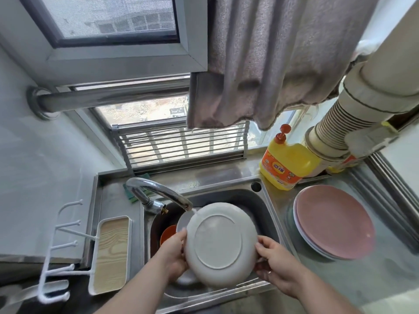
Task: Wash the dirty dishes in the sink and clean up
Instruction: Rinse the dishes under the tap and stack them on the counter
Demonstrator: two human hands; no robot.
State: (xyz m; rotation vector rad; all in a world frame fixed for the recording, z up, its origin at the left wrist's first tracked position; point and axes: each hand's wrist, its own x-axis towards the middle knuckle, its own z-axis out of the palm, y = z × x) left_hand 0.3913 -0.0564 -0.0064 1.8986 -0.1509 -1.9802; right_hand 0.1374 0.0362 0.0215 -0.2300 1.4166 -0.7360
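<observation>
Gripping the grey plate by opposite rims, left hand and right hand both curled round it, holding it underside-up over the sink, just under the tap; pink plates stacking right of the sink.

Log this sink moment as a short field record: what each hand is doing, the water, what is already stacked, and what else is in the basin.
held item: grey plate, underside facing the camera, over the sink
left hand: grip on the plate's left rim
right hand: grip on the plate's right rim
water: running from the faucet onto the plate's upper edge
stacked: pink plates on the counter right of the sink
in basin: orange dish, partly hidden behind the left hand
soap: yellow detergent bottle behind the sink
</observation>
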